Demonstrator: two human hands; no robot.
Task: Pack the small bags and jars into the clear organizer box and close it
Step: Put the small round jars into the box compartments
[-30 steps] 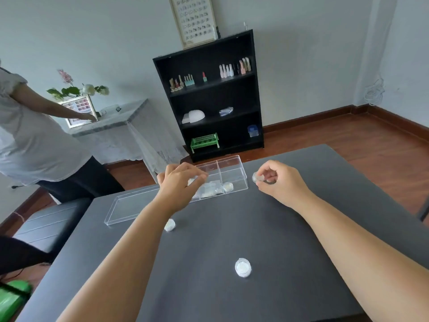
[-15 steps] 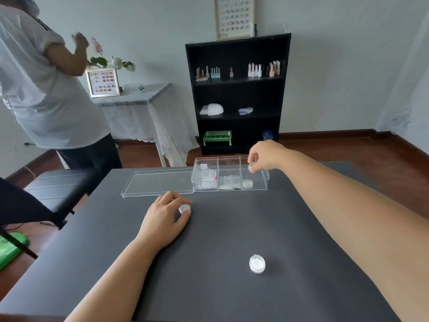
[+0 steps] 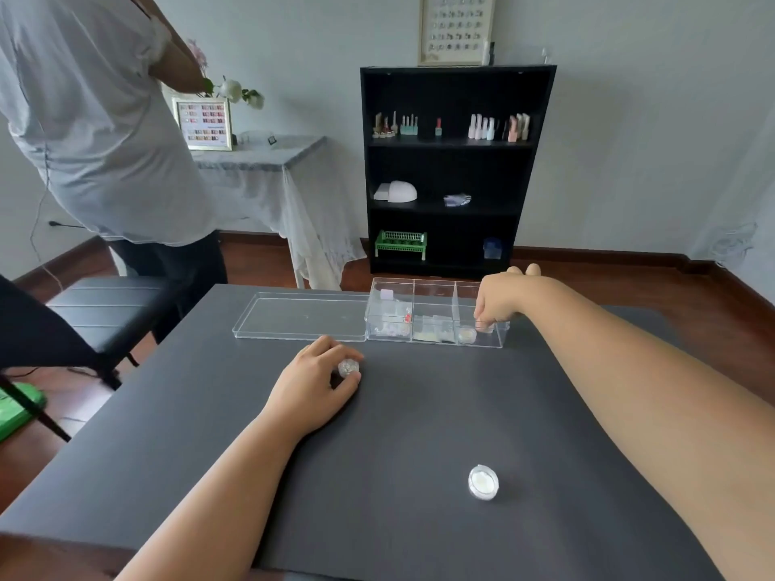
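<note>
The clear organizer box [image 3: 436, 285] stands open at the far side of the dark table [image 3: 419, 413], its lid [image 3: 302, 316] lying flat to the left. Small bags [image 3: 432, 331] fill the left and middle compartments. One jar [image 3: 466, 334] sits in the right compartment. My right hand [image 3: 499, 301] reaches into that compartment, fingers closed on a second small jar [image 3: 485, 327] low inside it. My left hand [image 3: 318, 385] rests on the table in front of the box, pinching a small glittery jar [image 3: 349, 367]. A white-filled jar [image 3: 483, 482] lies loose near me.
A person in a white shirt [image 3: 105, 119] stands at the left beside a black stool [image 3: 109, 304]. Behind the table are a black shelf [image 3: 453, 169] with bottles and a cloth-covered side table [image 3: 268, 161].
My right hand has dropped from above the box into its right compartment with its jar. My left hand has closed its fingers around the glittery jar on the table. The person has stepped closer.
</note>
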